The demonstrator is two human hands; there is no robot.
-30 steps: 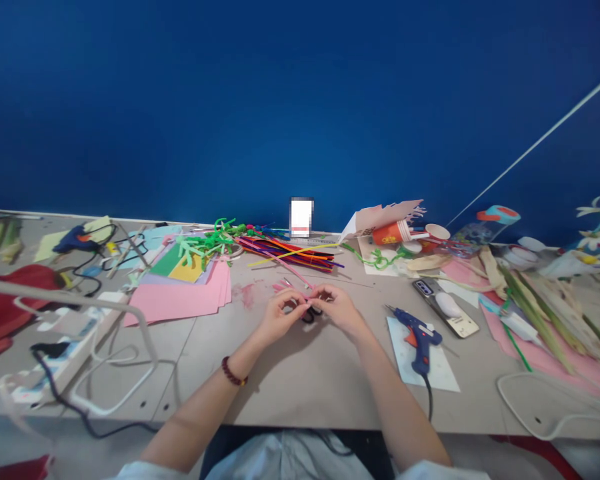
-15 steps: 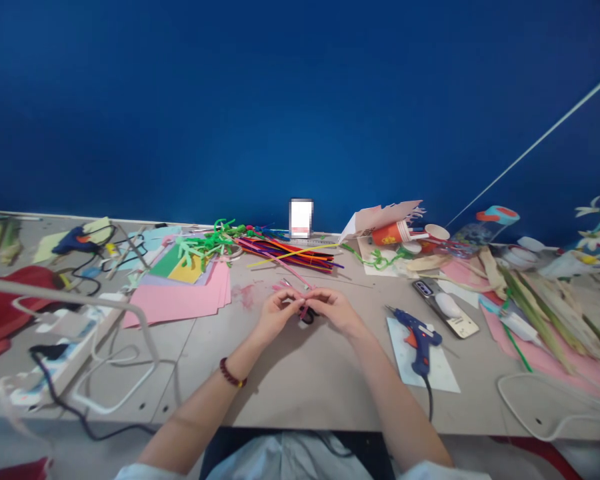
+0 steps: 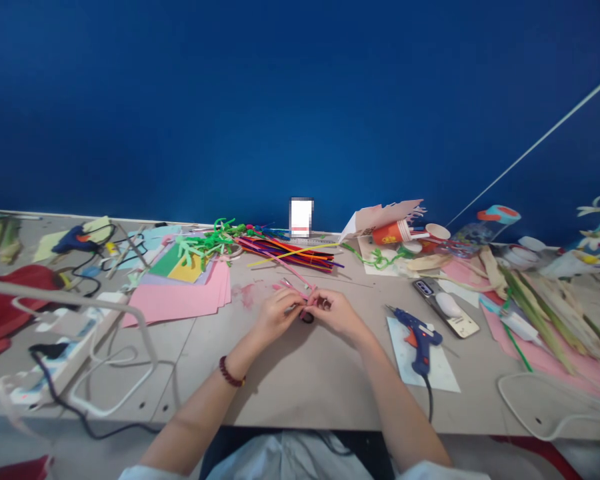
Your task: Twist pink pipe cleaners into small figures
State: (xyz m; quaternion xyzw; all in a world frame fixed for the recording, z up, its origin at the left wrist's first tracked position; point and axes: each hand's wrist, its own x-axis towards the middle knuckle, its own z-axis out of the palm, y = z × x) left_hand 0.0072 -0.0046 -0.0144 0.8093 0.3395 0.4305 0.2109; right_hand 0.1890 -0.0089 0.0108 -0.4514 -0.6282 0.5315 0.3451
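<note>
My left hand (image 3: 276, 313) and my right hand (image 3: 336, 312) meet at the middle of the grey table (image 3: 300, 373). Both pinch a thin pink pipe cleaner (image 3: 294, 277) that runs up and to the left from my fingers. A dark ring-shaped thing (image 3: 307, 319), perhaps scissor handles, lies on the table under my fingertips. A beaded bracelet (image 3: 229, 373) sits on my left wrist.
A pile of coloured pipe cleaners (image 3: 290, 252) lies behind my hands. Pink and coloured paper sheets (image 3: 180, 293) are at the left. A blue glue gun (image 3: 417, 337) rests on white paper at the right, beside a phone (image 3: 445, 307). Paper cups (image 3: 395, 232) and cables (image 3: 80, 373) crowd the sides.
My hands have drawn closer together and shifted slightly on the pink pipe cleaner. The fingers have turned a little; nothing else on the table has moved.
</note>
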